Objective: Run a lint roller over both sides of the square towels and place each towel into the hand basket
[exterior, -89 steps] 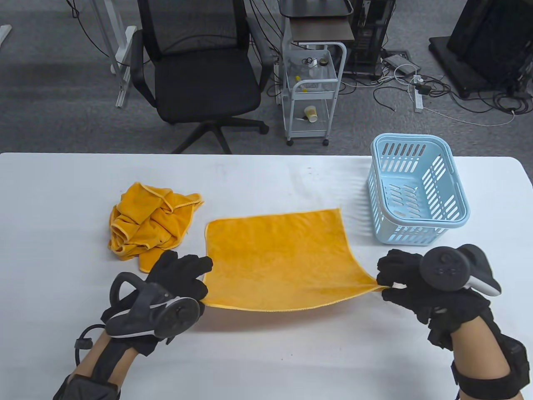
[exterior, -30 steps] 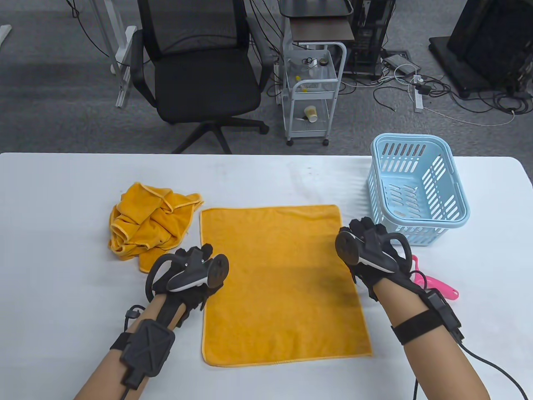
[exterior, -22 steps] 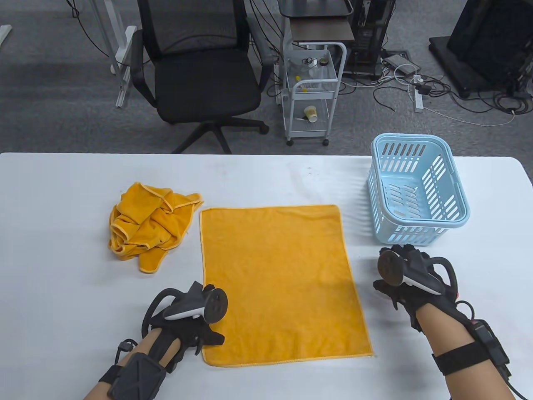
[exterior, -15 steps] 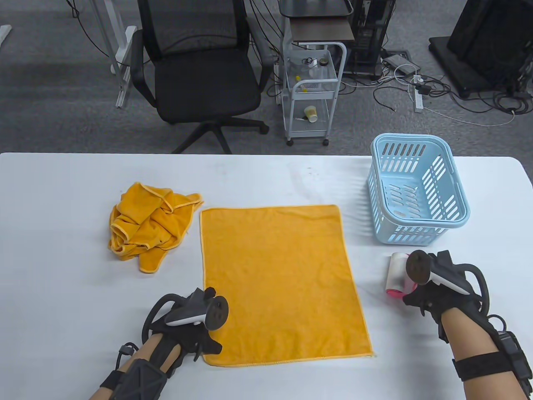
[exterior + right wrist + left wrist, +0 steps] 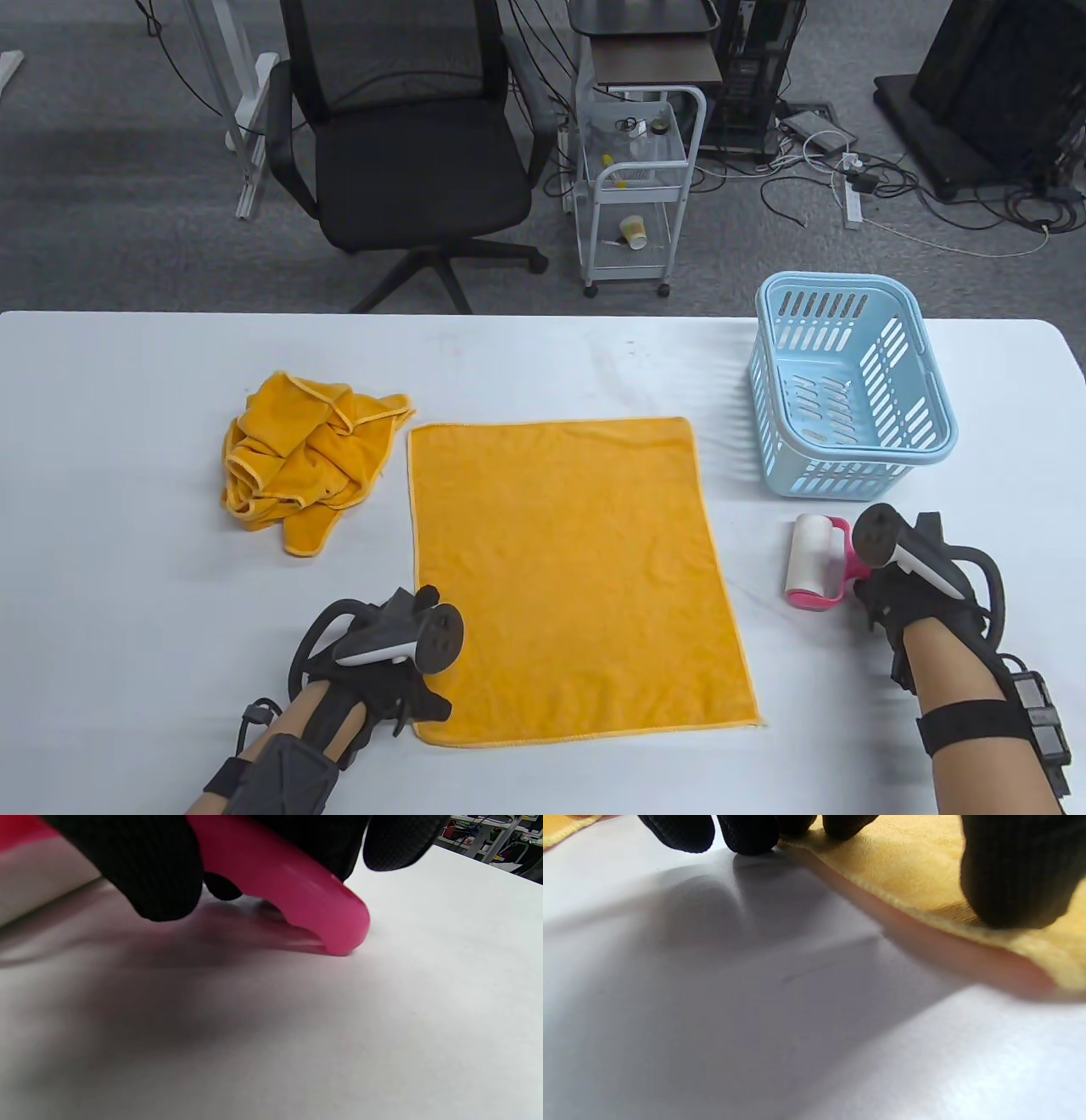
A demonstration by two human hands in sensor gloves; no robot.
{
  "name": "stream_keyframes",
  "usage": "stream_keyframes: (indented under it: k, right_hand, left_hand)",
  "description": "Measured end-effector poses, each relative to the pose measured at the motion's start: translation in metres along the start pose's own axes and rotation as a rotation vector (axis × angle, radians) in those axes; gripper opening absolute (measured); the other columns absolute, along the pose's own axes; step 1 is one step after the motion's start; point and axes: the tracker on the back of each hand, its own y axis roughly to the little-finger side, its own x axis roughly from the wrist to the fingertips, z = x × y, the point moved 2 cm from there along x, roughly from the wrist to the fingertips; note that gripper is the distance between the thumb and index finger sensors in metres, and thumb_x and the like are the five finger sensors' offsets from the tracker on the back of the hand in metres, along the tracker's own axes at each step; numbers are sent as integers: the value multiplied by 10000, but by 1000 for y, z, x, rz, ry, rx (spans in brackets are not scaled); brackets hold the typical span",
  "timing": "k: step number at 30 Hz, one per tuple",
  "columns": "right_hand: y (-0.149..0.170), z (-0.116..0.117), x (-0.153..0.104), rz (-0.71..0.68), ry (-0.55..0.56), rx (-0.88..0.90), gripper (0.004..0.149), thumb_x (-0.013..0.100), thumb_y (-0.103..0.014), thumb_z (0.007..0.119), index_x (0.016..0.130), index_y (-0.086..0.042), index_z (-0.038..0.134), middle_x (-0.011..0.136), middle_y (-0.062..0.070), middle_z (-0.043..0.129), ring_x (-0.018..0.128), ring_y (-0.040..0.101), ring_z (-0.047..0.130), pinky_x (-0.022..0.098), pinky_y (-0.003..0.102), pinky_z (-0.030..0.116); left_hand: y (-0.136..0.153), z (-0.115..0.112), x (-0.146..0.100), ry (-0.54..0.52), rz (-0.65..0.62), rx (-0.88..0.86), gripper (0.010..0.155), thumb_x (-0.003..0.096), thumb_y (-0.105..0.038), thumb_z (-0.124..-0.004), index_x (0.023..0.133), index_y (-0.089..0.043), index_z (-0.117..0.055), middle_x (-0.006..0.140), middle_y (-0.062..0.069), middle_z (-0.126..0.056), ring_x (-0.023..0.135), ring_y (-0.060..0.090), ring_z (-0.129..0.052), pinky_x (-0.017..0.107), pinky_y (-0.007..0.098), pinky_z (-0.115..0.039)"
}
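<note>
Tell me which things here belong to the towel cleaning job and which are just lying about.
For the job: flat towel, crumpled towels, lint roller, basket, left hand, right hand.

Lying about: office chair, wire cart, floor cables.

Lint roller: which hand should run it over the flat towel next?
The right hand: it already grips the lint roller by its pink handle, just right of the flat towel. The left hand is busy pressing down the towel's near-left corner.
</note>
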Motion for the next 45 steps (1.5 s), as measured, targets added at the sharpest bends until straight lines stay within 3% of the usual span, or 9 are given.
stream_keyframes:
  k: [5, 9, 13, 16, 20, 26, 29, 33, 45]
  right_hand:
    - [-16, -18, -11, -96, -28, 62, 524, 527, -382, 858, 986, -155, 746, 1012, 197, 752, 928, 485, 754, 606, 667, 682]
    - [-68, -40, -36, -256, 44, 17, 525, 521, -387, 868, 990, -185, 744, 1003, 181, 770, 914, 480, 779, 598, 660, 700]
    - [-143, -48, -66, -454, 98, -44, 553, 517, -408, 865, 1009, -200, 720, 990, 167, 784, 880, 461, 832, 580, 631, 745]
    - [-214, -45, -96, -628, 142, -116, 574, 507, -429, 864, 1014, -211, 709, 958, 147, 820, 839, 432, 888, 551, 595, 792]
    - [-281, -35, -130, -798, 176, -192, 588, 498, -450, 862, 1012, -214, 706, 934, 129, 845, 800, 405, 927, 529, 565, 819]
    - [-333, -20, -154, -904, 175, -286, 602, 494, -465, 858, 1012, -197, 708, 893, 113, 877, 740, 374, 972, 495, 542, 840]
    - [-333, -17, -153, -894, 163, -305, 603, 494, -465, 858, 1011, -192, 712, 880, 116, 886, 721, 375, 979, 488, 543, 841]
    - [-309, -14, -143, -832, 120, -346, 602, 493, -460, 862, 1010, -185, 722, 858, 113, 901, 698, 368, 991, 484, 550, 841]
    - [-169, -21, -99, -410, -159, -611, 601, 502, -385, 906, 1026, -155, 723, 867, 124, 904, 755, 408, 954, 529, 607, 799]
  left_hand:
    - [0, 0, 0, -1, -1, 4, 1017, 325, -692, -868, 1101, -233, -397, 1223, 139, -278, 1082, 473, -484, 745, 689, -506]
    - [0, 0, 0, -2, -1, 7, 1014, 326, -691, -867, 1100, -232, -399, 1223, 138, -282, 1081, 474, -488, 745, 689, -507]
    - [0, 0, 0, -2, -1, 7, 1015, 326, -691, -866, 1100, -228, -399, 1222, 142, -284, 1081, 474, -489, 744, 690, -507]
    - [0, 0, 0, -5, -2, 12, 1017, 323, -691, -867, 1100, -226, -402, 1222, 143, -288, 1080, 476, -495, 745, 691, -505]
    - [-1, 0, 0, -6, -3, 12, 1021, 322, -691, -868, 1100, -222, -402, 1222, 144, -288, 1078, 477, -496, 745, 693, -501]
    - [-1, 0, 0, -8, -4, 14, 1022, 321, -692, -867, 1099, -217, -405, 1222, 142, -292, 1077, 475, -499, 746, 694, -501]
    - [-1, 0, 0, -8, -5, 15, 1022, 321, -692, -866, 1099, -217, -403, 1222, 145, -293, 1077, 475, -499, 745, 695, -499]
    - [-1, 0, 0, -9, -4, 16, 1021, 320, -692, -865, 1099, -219, -404, 1222, 144, -291, 1078, 473, -500, 745, 696, -499]
    - [-1, 0, 0, -9, -4, 16, 1020, 319, -693, -864, 1098, -218, -407, 1222, 143, -295, 1078, 473, -505, 744, 696, -500]
